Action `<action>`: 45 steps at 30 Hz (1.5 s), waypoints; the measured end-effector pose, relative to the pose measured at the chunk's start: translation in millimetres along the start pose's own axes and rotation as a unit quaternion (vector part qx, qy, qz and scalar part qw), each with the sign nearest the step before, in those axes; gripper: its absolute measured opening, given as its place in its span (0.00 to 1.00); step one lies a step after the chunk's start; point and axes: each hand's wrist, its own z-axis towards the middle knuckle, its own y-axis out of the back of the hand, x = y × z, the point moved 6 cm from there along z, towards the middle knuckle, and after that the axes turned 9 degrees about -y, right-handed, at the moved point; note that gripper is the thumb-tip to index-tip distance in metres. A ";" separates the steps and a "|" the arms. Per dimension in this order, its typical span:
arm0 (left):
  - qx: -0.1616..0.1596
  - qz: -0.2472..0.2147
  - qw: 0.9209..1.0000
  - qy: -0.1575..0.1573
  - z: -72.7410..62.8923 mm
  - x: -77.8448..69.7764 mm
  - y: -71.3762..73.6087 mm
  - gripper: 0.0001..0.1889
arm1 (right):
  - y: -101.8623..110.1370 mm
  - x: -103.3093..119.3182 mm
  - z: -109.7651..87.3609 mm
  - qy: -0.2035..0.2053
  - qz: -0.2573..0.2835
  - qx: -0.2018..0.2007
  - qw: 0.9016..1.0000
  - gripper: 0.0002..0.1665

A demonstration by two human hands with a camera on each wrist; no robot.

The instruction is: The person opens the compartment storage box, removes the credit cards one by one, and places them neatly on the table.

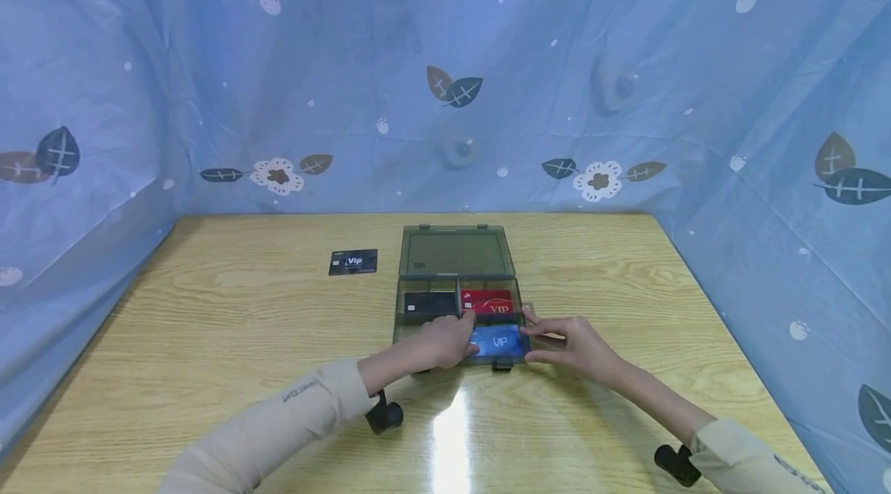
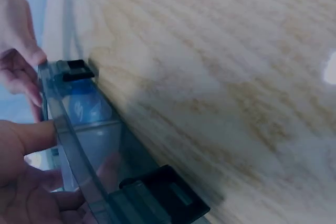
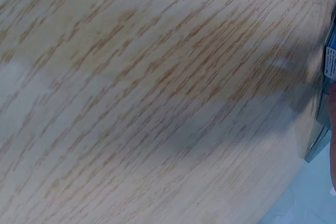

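A blue VIP card (image 1: pixel 500 340) lies in the front right compartment of a dark see-through divided box (image 1: pixel 401 328), whose lid (image 1: pixel 458 254) is folded back. My left hand (image 1: pixel 448 341) pinches the card's left end, thumb toward the front and a finger toward the back; part of the grip is hidden. At the box's right side, my right hand (image 1: pixel 574 347) touches the wall and the card's right end with spread fingers. Behind them, a red VIP card (image 1: pixel 487 301) and a black card (image 1: pixel 429 303) occupy the back compartments. Latches (image 2: pixel 165 195) line the box's front.
A black Vip card (image 1: pixel 353 262) lies on the wooden table (image 1: pixel 278 324), left of the lid. Blue patterned cloth (image 1: pixel 390 76) hangs behind the table and along its sides. Black wrist devices (image 1: pixel 384 413) sit under both forearms.
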 end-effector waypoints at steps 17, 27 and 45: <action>-0.193 -0.057 0.968 -0.151 -2.4 -3.9 18.0 0.02 | -0.3 -0.7 -2.4 0.020 -0.007 -0.004 1.000 0.20; -0.171 -0.194 0.952 -0.164 10.3 2.8 7.5 0.12 | -0.6 -1.0 -1.4 0.017 -0.012 -0.001 1.000 0.19; -0.145 -0.271 0.943 -0.125 13.0 10.1 -0.9 0.30 | -0.3 -0.7 -1.6 0.006 0.000 0.000 1.000 0.21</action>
